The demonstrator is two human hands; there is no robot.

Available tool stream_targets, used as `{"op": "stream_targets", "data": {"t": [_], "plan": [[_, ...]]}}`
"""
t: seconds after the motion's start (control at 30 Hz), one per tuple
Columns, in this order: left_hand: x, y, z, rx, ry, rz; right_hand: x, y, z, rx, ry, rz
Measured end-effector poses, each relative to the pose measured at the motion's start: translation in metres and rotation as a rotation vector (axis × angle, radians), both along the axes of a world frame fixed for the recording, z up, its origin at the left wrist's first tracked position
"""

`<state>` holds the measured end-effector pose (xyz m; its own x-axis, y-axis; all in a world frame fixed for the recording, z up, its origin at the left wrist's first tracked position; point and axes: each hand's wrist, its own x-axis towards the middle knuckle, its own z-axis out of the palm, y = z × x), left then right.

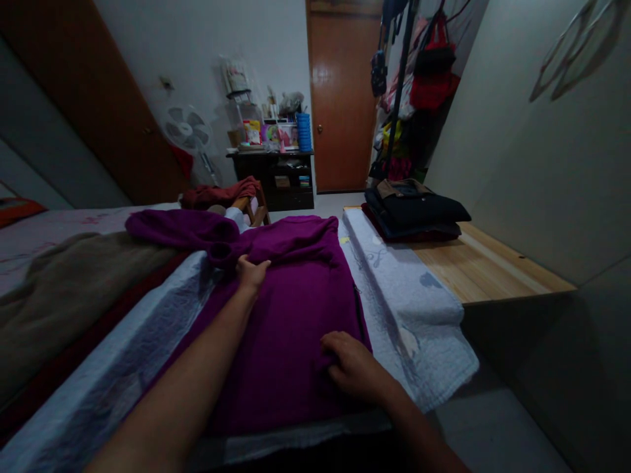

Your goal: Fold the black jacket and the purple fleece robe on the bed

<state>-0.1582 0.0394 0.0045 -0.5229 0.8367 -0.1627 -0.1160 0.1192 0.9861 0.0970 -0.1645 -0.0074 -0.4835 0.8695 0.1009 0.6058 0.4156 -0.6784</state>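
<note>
A purple long-sleeved garment lies spread over the bed in front of me, with a dark strip along its right edge. Its upper part is folded across, and one sleeve reaches out to the left. My left hand is at the fold beside the cuff; its fingers are bent into the cloth and partly hidden, with the thumb pointing right. Lower right, my right hand has curled fingers closed on a bunched bit of the purple cloth.
A pale quilted cover lies under the garment. Folded dark clothes are stacked on a wooden ledge at right. A brown blanket lies left. Farther back are a fan, a dark cabinet and a door.
</note>
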Motion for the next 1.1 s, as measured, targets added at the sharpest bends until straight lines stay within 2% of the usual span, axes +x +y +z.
{"op": "stream_targets", "data": {"t": [0.13,0.2,0.23,0.3,0.4,0.47,0.53,0.63,0.9,1.0,1.1], "plan": [[0.043,0.009,-0.014,-0.134,-0.144,-0.186,0.012,0.003,0.019,-0.080,0.108,0.144],[0.059,0.018,-0.019,-0.221,-0.233,-0.239,0.019,0.010,0.024,-0.087,0.212,0.127],[0.065,0.024,-0.021,-0.260,-0.276,-0.247,0.022,0.014,0.023,-0.060,0.258,0.067],[0.074,0.037,-0.023,-0.317,-0.345,-0.233,0.028,0.026,0.014,0.053,0.300,-0.143],[0.083,0.057,-0.023,-0.338,-0.413,-0.169,0.036,0.043,-0.015,0.204,0.251,-0.460],[0.088,0.068,-0.022,-0.328,-0.445,-0.124,0.039,0.050,-0.035,0.194,0.193,-0.545],[0.094,0.077,-0.021,-0.316,-0.471,-0.088,0.040,0.052,-0.050,0.147,0.145,-0.540],[0.099,0.088,-0.017,-0.287,-0.488,-0.049,0.039,0.049,-0.056,0.106,0.097,-0.486],[0.089,0.111,0.014,-0.027,-0.410,-0.013,0.025,0.045,-0.041,0.141,-0.005,-0.392],[0.084,0.107,0.014,-0.028,-0.374,0.005,0.017,0.045,-0.036,0.113,-0.072,-0.324],[0.088,0.085,0.003,-0.160,-0.365,-0.095,0.012,0.046,-0.032,0.071,-0.147,-0.297]]}}
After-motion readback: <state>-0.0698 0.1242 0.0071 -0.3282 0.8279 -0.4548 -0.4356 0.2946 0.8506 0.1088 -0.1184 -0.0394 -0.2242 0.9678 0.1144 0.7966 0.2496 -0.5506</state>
